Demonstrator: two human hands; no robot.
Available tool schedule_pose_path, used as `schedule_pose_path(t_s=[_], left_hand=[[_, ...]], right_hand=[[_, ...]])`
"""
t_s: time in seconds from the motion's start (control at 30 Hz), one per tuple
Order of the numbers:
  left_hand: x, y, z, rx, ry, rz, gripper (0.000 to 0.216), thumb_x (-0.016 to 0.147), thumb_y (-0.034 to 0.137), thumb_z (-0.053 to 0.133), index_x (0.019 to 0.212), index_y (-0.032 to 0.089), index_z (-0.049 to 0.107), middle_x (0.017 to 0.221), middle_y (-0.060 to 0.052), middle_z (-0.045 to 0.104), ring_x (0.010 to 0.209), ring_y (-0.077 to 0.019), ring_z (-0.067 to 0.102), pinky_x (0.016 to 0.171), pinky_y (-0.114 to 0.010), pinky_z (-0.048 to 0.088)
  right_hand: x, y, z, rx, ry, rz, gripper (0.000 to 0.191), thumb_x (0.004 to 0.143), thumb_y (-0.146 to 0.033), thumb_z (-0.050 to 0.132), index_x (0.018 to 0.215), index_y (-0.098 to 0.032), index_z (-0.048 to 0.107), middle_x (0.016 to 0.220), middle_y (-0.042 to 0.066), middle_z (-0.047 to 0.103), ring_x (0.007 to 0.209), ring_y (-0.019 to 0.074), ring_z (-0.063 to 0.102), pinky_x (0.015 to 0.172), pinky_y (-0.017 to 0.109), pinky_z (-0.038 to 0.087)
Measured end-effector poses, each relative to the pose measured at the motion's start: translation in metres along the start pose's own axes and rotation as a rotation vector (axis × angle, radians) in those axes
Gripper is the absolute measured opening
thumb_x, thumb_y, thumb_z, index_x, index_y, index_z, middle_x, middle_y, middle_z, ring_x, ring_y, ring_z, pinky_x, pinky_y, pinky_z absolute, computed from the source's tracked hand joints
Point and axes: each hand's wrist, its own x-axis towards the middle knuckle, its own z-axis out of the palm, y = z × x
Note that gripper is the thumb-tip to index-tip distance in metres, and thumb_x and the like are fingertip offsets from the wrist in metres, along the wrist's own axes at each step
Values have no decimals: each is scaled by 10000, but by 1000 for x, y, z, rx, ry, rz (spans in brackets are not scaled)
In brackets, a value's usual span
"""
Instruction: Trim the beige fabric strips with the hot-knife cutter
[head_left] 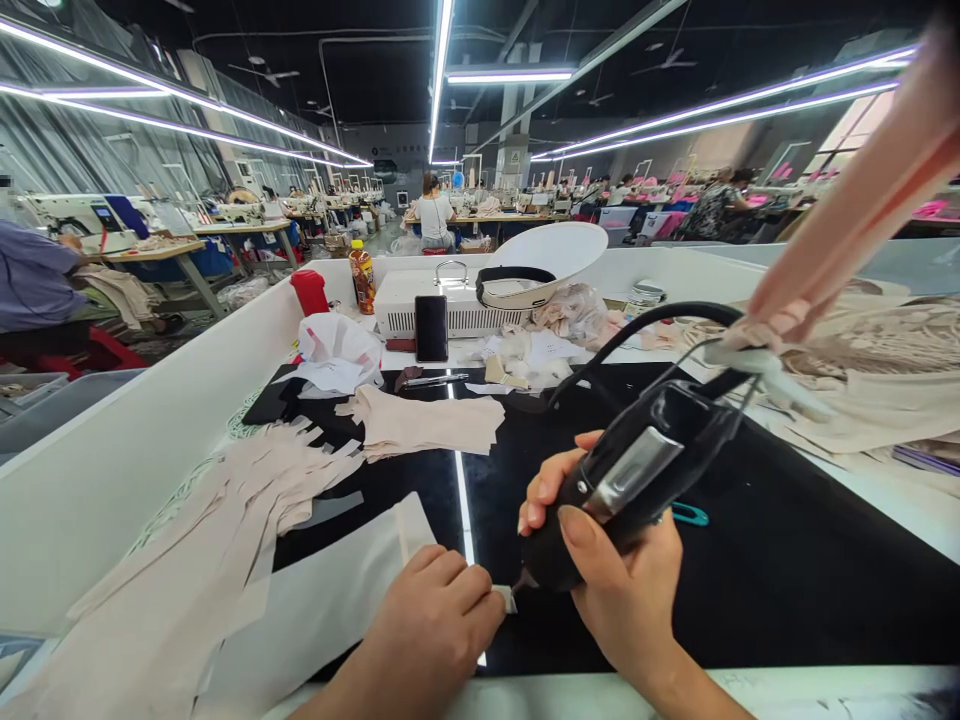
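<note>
My right hand (630, 590) is wrapped round a black corded handheld tool (622, 490) with a shiny metal plate on its side. The tool tilts down to the left, its narrow tip close to a small pale fabric end (506, 598). My left hand (439, 620) is closed, pinching that fabric end against the black work surface (750, 590). Beside my left hand lies a translucent white sheet (330, 590) with a beige edge. A teal loop (690, 514) shows just right of my right hand; the rest of it is hidden.
A pink cloth strip (847, 200) suspends the tool's cable. Beige cut pieces (225, 520) lie at left, a small stack (427, 422) ahead. Behind stand a phone (431, 328), a white box (405, 300), a bottle (362, 275) and a plastic bag (339, 355). White walls (150, 450) edge the table.
</note>
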Motion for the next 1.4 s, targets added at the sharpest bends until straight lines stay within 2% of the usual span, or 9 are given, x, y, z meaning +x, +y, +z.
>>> schedule_pose_path(t_s=[0.27,0.43,0.57,0.73,0.97,1.23,1.4], left_hand=[[-1,-5,0,-6,-9,25,280,1089,110,415,909,175,620,746,5,586,664,-174,547,633,-320,374],[-5,-4,0,-5,-5,37,264,1095,115,415,963,161,639,773,-2,604,699,-173,573,640,-311,407],[-10,-9,-2,-22,10,44,234,1096,126,442,1003,157,655,819,-11,639,771,-176,612,699,-311,456],[-19,-18,-15,-55,-48,12,210,1101,144,456,1059,163,660,933,-32,687,841,-181,629,771,-325,487],[-25,-24,-21,-115,-94,-38,165,1087,136,488,1080,164,650,962,-38,687,879,-185,629,817,-325,499],[-24,-21,-18,-151,-87,-69,141,1083,136,502,1063,170,637,976,-27,693,876,-187,622,814,-330,495],[-23,-20,-17,-145,-59,-70,160,1075,106,493,1041,169,636,944,-21,690,842,-184,614,783,-326,493]], right_hand=[[-4,-2,3,40,-25,4,381,897,-385,814,1179,-294,574,826,-26,655,626,124,631,570,260,577],[-5,-1,2,-15,-29,2,308,938,-351,769,1177,-310,579,830,-34,659,624,118,638,588,258,587],[-6,-1,3,-15,-27,0,320,925,-375,783,1171,-316,588,827,-39,659,619,114,630,574,245,583],[-6,-2,0,1,-22,-2,354,906,-361,807,1175,-308,583,836,-38,660,625,114,633,578,242,577],[-7,0,-11,-3,-92,-6,358,943,-296,770,1233,-313,560,880,-24,658,669,131,667,614,275,596],[-8,-2,-16,-27,-81,-14,357,937,-302,776,1231,-299,573,874,-6,666,682,154,668,614,312,606],[0,-4,-5,-7,10,0,348,908,-327,804,1189,-296,600,841,-15,661,644,152,660,579,302,590]])
